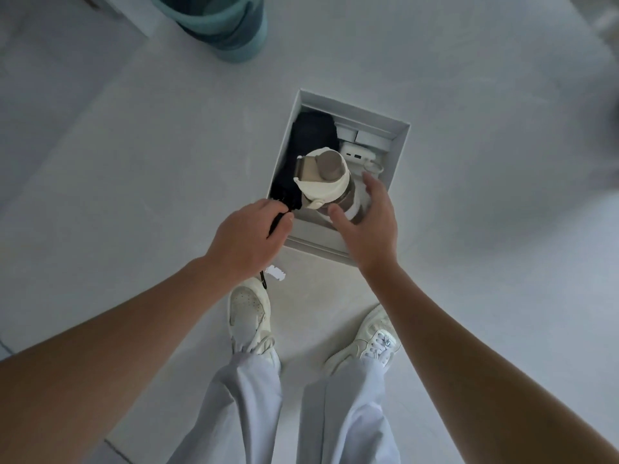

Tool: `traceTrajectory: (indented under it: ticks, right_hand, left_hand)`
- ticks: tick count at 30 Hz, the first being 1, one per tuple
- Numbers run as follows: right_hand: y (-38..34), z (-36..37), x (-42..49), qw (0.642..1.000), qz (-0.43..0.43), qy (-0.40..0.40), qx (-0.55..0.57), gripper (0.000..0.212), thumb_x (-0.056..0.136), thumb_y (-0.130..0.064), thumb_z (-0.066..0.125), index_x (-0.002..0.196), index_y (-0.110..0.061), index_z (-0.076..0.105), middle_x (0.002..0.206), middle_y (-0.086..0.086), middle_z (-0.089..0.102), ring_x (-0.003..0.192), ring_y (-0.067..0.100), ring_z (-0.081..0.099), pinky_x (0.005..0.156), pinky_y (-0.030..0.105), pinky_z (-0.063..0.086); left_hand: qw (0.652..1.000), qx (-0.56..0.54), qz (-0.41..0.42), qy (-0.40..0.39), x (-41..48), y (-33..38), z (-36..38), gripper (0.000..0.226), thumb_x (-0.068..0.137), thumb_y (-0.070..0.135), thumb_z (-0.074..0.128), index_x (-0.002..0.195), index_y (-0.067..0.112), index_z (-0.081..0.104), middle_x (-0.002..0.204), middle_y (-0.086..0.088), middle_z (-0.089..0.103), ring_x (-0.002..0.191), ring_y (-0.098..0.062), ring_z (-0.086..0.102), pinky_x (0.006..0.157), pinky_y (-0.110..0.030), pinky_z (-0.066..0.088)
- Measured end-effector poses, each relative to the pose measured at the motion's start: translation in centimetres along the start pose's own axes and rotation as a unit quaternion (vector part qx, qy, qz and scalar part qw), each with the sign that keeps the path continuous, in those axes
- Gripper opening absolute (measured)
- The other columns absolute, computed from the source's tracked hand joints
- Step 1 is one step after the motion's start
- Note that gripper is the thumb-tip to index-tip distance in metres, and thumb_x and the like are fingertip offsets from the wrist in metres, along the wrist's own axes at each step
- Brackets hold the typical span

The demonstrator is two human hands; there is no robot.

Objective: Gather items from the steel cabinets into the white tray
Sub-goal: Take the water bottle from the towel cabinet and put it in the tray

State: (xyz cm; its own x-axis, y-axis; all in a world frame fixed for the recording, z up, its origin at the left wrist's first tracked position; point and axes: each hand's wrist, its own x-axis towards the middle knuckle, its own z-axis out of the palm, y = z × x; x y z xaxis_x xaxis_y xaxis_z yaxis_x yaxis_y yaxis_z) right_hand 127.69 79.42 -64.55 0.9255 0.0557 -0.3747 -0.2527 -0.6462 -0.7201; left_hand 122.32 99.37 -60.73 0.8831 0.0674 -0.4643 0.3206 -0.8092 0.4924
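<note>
The white tray point(400, 142) stands on the pale floor in front of my feet. A folded black umbrella point(310, 137) lies along its left side. My left hand point(249, 237) grips the umbrella's near end, and its black strap with a white tag point(275, 272) hangs below my wrist. A cream and beige water bottle point(326, 177) stands upright in the tray's middle. My right hand point(366, 217) is spread open beside the bottle's lower right, fingers relaxed; I cannot tell if it touches. A white power bank point(356, 157) and small white boxes point(371, 137) lie at the tray's far right.
A teal bin point(224, 25) stands on the floor at the top, left of centre. My two white shoes point(249, 308) are planted just behind the tray. Open floor surrounds the tray on the left and right.
</note>
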Motion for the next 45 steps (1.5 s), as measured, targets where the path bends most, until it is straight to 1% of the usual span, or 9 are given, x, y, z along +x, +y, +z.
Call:
traceTrajectory:
  ticks: [2, 6, 9, 14, 19, 27, 31, 35, 45]
  right_hand:
    - [-1.5, -0.9, 0.4, 0.998, -0.063, 0.004, -0.007, 0.073, 0.084, -0.041, 0.074, 0.148, -0.024, 0.043, 0.148, -0.007, 0.050, 0.137, 0.011, 0.042, 0.106, 0.018, 0.033]
    - [-4.4, -1.7, 2.0, 0.991, -0.127, -0.028, -0.011, 0.065, 0.084, -0.036, 0.072, 0.145, -0.024, 0.052, 0.147, -0.008, 0.052, 0.138, 0.012, 0.043, 0.114, 0.036, 0.038]
    - [-5.2, -1.6, 2.9, 0.993, -0.113, -0.042, -0.004, 0.049, 0.086, -0.028, 0.073, 0.134, -0.026, 0.063, 0.132, -0.011, 0.063, 0.124, 0.011, 0.053, 0.105, 0.032, 0.043]
    - [-5.0, -1.6, 2.6, 0.995, -0.095, -0.014, -0.003, 0.038, 0.085, -0.025, 0.069, 0.122, -0.030, 0.068, 0.114, -0.018, 0.068, 0.109, 0.009, 0.060, 0.096, 0.034, 0.049]
    - [-3.2, -3.0, -0.1, 0.997, -0.069, -0.002, 0.018, 0.040, 0.086, -0.023, 0.071, 0.125, -0.030, 0.067, 0.118, -0.015, 0.071, 0.109, 0.008, 0.065, 0.095, 0.033, 0.053]
    - [-1.1, -5.8, -2.8, 0.999, -0.032, 0.018, 0.015, 0.041, 0.085, -0.015, 0.073, 0.125, -0.023, 0.069, 0.120, -0.010, 0.072, 0.110, 0.008, 0.065, 0.098, 0.033, 0.051]
    - [-2.2, -7.2, -3.4, 1.000, 0.001, 0.015, 0.025, 0.037, 0.086, -0.026, 0.074, 0.123, -0.027, 0.069, 0.126, -0.014, 0.070, 0.117, 0.007, 0.062, 0.102, 0.030, 0.048]
    - [-6.0, -10.6, -4.9, 1.000, -0.015, 0.005, 0.002, 0.040, 0.094, -0.041, 0.065, 0.133, -0.034, 0.061, 0.131, -0.017, 0.064, 0.118, -0.004, 0.052, 0.091, 0.003, 0.029]
    - [-27.5, -28.6, -7.8, 0.983, -0.123, 0.039, -0.134, 0.051, 0.100, -0.044, 0.054, 0.146, -0.022, 0.051, 0.149, -0.002, 0.054, 0.145, 0.018, 0.036, 0.115, 0.030, 0.028]
  left_hand:
    - [1.000, 0.003, 0.001, 0.003, -0.2, 0.4, -0.3, 0.027, 0.101, 0.039, 0.038, 0.106, 0.025, 0.061, 0.091, 0.010, 0.059, 0.079, -0.012, 0.055, 0.067, -0.028, 0.040]
    - [1.000, 0.012, 0.007, 0.006, -0.4, 1.5, -0.9, 0.020, 0.102, 0.038, 0.037, 0.086, 0.030, 0.046, 0.077, 0.012, 0.049, 0.073, -0.011, 0.049, 0.063, -0.026, 0.031]
    - [1.000, 0.013, 0.014, 0.008, -0.4, 2.2, -1.3, 0.020, 0.103, 0.036, 0.036, 0.083, 0.034, 0.036, 0.073, 0.013, 0.042, 0.072, -0.012, 0.046, 0.064, -0.028, 0.030]
    - [1.000, 0.000, 0.010, 0.023, -1.1, 2.1, -1.3, 0.027, 0.102, 0.038, 0.036, 0.100, 0.023, 0.059, 0.090, 0.008, 0.059, 0.081, -0.014, 0.054, 0.071, -0.031, 0.043]
    - [1.000, 0.006, 0.018, 0.015, -2.0, 2.2, -1.0, 0.023, 0.102, 0.037, 0.036, 0.086, 0.028, 0.050, 0.079, 0.009, 0.053, 0.073, -0.011, 0.051, 0.063, -0.029, 0.038]
    - [0.999, 0.004, 0.053, 0.008, -2.2, 4.4, -1.0, 0.028, 0.103, 0.037, 0.037, 0.103, 0.023, 0.060, 0.087, 0.015, 0.051, 0.077, -0.007, 0.050, 0.065, -0.023, 0.036]
    - [0.998, 0.027, 0.052, 0.005, -2.2, 5.9, -2.9, 0.023, 0.103, 0.037, 0.035, 0.091, 0.027, 0.052, 0.079, 0.013, 0.047, 0.076, -0.012, 0.049, 0.065, -0.028, 0.034]
    - [0.995, 0.058, 0.082, 0.006, -2.8, 8.5, -6.9, 0.030, 0.103, 0.037, 0.039, 0.112, 0.018, 0.061, 0.101, 0.005, 0.065, 0.092, -0.019, 0.059, 0.077, -0.034, 0.045]
    - [0.963, 0.166, 0.201, 0.073, -6.9, 24.6, -30.6, 0.050, 0.099, 0.048, 0.032, 0.125, 0.016, 0.060, 0.119, -0.001, 0.067, 0.105, -0.024, 0.062, 0.091, -0.043, 0.048]
